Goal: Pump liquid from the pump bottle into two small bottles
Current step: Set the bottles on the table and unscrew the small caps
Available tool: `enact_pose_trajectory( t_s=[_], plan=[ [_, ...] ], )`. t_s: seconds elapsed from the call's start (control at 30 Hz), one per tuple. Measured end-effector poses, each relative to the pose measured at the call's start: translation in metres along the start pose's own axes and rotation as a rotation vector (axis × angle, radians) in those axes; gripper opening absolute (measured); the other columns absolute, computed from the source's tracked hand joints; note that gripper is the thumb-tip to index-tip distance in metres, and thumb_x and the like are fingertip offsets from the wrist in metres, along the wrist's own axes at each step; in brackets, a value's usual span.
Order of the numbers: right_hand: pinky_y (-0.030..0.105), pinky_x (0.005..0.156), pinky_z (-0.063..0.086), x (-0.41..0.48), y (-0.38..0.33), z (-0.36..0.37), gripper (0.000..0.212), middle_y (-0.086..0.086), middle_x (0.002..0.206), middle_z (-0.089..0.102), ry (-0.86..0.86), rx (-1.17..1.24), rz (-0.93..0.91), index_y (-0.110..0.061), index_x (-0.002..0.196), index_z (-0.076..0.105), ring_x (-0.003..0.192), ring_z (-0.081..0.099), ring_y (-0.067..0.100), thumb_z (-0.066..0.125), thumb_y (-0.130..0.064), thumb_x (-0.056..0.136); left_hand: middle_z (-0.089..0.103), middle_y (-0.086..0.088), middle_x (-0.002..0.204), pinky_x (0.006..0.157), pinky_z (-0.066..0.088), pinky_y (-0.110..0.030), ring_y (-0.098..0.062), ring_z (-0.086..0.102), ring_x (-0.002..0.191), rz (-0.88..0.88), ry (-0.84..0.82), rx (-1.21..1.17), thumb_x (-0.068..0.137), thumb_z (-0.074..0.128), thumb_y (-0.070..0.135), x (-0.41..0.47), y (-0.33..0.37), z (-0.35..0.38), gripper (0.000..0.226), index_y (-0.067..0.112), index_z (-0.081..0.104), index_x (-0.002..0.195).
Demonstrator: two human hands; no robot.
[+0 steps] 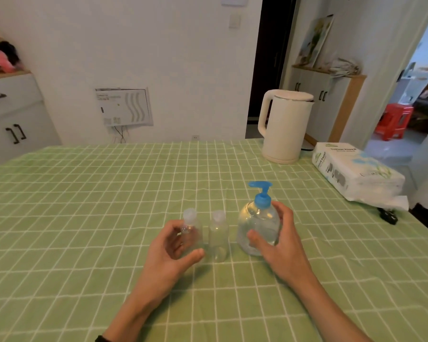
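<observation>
The left small bottle stands upright, just ahead of the left hand, whose fingers curl loosely around it; whether they already touch it, I cannot tell. The second small bottle stands just to its right, and both have their caps on. The right hand cups the pump bottle, thumb in front and fingers behind, seemingly holding it. Its blue nozzle points left, toward the small bottles. All three stand in a row on the green counter. A kettle and a tissue pack are far right, well apart.
</observation>
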State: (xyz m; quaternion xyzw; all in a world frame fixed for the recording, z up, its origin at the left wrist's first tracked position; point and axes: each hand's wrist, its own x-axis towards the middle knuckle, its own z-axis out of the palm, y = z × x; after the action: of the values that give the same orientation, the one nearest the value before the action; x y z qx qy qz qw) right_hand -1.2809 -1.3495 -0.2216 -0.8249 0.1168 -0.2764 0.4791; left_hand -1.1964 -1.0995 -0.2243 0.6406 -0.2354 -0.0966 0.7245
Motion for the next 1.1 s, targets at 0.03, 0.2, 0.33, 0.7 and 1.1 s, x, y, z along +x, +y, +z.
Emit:
enact_pose_trajectory(
  t_s=[0.03, 0.2, 0.33, 0.7, 1.1],
  plan=[
    [0.039, 0.101, 0.049, 0.0, 0.0, -0.001, 0.082, -0.016, 0.139, 0.052, 0.022, 0.021, -0.009, -0.036, 0.142, 0.036, 0.124, 0.055, 0.006, 0.072, -0.063, 0.074, 0.075, -0.014, 0.119, 0.109, 0.054, -0.042, -0.028, 0.073, 0.116, 0.018, 0.024, 0.0, 0.069, 0.095, 0.004, 0.0, 0.0, 0.0, 0.059, 0.006, 0.064, 0.119],
    [0.029, 0.082, 0.05, -0.005, -0.004, -0.009, 0.032, -0.017, 0.109, 0.063, 0.292, 0.028, -0.11, -0.032, 0.117, 0.055, 0.101, 0.063, 0.008, 0.055, -0.049, 0.089, 0.078, -0.003, 0.115, 0.099, 0.056, -0.023, -0.022, 0.075, 0.112, 0.098, 0.059, -0.005, 0.063, 0.092, 0.026, -0.006, 0.008, -0.001, 0.049, 0.033, 0.074, 0.108],
    [0.029, 0.049, 0.037, -0.019, -0.013, -0.01, 0.016, -0.005, 0.065, 0.053, 0.315, 0.031, -0.196, -0.035, 0.078, 0.055, 0.053, 0.045, 0.011, 0.053, -0.033, 0.093, 0.077, -0.007, 0.115, 0.099, 0.056, -0.025, -0.027, 0.074, 0.112, 0.135, 0.03, 0.043, 0.066, 0.095, 0.022, -0.008, 0.011, -0.007, 0.054, 0.029, 0.07, 0.113],
    [0.014, 0.047, 0.029, -0.053, -0.034, 0.015, 0.05, -0.011, 0.065, 0.056, -0.244, 0.301, -0.142, -0.019, 0.116, 0.062, 0.045, 0.038, 0.007, 0.059, -0.062, 0.091, 0.076, 0.016, 0.116, 0.09, 0.058, -0.019, -0.012, 0.073, 0.107, 0.21, -0.147, 0.4, 0.073, 0.09, 0.04, -0.016, 0.026, -0.001, 0.049, 0.036, 0.074, 0.118],
    [0.024, 0.049, 0.043, -0.051, -0.039, 0.011, 0.01, -0.01, 0.07, 0.056, -0.209, 0.168, -0.172, -0.029, 0.101, 0.066, 0.053, 0.049, 0.009, 0.059, -0.036, 0.098, 0.082, 0.016, 0.095, 0.076, 0.06, -0.019, -0.01, 0.078, 0.086, 0.05, -0.236, 0.463, 0.068, 0.094, 0.037, -0.018, 0.026, -0.007, 0.049, 0.036, 0.08, 0.114]
  ],
)
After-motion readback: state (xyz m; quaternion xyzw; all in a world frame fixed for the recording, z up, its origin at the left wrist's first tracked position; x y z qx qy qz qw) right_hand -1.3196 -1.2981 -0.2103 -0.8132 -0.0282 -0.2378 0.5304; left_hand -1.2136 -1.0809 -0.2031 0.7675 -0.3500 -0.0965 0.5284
